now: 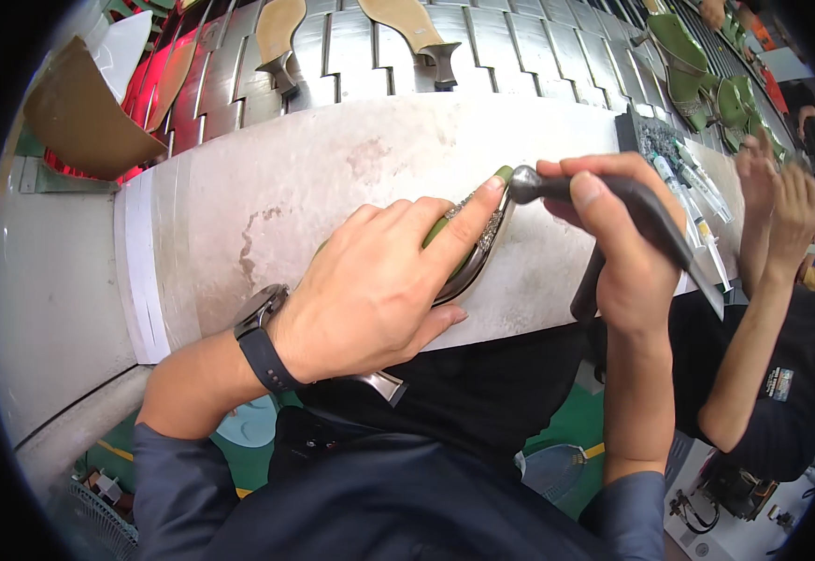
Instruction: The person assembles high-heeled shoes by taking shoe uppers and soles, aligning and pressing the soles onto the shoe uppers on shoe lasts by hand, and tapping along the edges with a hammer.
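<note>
My left hand [375, 276] lies over a green shoe [436, 232] at the table's front edge, its fingers pressing down and the thumb under the near side. The shoe has a glittering trim and a dark sole edge; most of it is under my hand. Below my wrist a metallic-looking heel [384, 384] sticks out. My right hand [627, 238] is closed around a cobbler's hammer [650, 210] with a rounded metal face and a long tapering tail. The hammer face is right beside the shoe's toe, by my left index fingertip; whether they touch I cannot tell.
A pale worktop [333, 178] spans the middle. At its right stand a dark box [655, 136] and several syringes [702, 192]. Beyond runs a slatted metal conveyor [510, 56] carrying tan-soled shoes [281, 28] and green shoes [683, 70]. A co-worker [777, 365] with raised hands is close on the right.
</note>
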### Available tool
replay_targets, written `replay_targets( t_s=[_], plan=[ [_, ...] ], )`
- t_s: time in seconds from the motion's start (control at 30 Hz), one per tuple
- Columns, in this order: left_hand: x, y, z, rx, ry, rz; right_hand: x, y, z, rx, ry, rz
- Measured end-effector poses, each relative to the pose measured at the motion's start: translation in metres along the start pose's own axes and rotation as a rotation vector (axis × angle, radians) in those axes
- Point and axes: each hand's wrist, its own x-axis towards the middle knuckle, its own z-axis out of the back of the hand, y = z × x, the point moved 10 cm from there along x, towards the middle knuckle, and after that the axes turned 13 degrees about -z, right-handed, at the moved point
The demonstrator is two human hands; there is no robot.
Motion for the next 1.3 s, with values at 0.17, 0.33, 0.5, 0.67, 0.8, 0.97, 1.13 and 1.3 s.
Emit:
replay_targets(
  t_s=[0.17, 0.33, 0.5, 0.67, 0.8, 0.97, 1.13, 1.3],
  plan=[
    [-0.007, 0.005, -0.001, 0.034, -0.033, 0.039, -0.015, 0.007, -0.015, -0.022, 0.103, 0.034],
    [-0.009, 0.002, 0.002, 0.039, -0.103, -0.019, -0.064, 0.031, -0.039, -0.398, 0.093, 0.357],
    [-0.012, 0.002, 0.002, 0.068, -0.127, -0.038, -0.099, 0.028, -0.057, -0.531, -0.017, 0.565],
    [-0.015, 0.000, 0.006, 0.041, -0.207, -0.091, -0.132, 0.012, -0.075, -0.552, -0.208, 0.634],
    [-0.019, 0.004, 0.006, -0.164, -0.110, -0.274, -0.146, -0.003, -0.089, -0.508, -0.300, 0.592],
    [-0.048, 0.043, 0.004, -0.474, -0.102, 0.015, -0.135, -0.006, -0.074, -0.348, -0.200, 0.546],
    [-0.034, 0.037, 0.010, -0.275, -0.198, -0.058, -0.132, -0.010, -0.090, -0.360, -0.067, 0.510],
    [-0.040, 0.038, 0.009, -0.235, -0.213, -0.048, -0.119, -0.022, -0.094, -0.237, 0.098, 0.371]
  ],
)
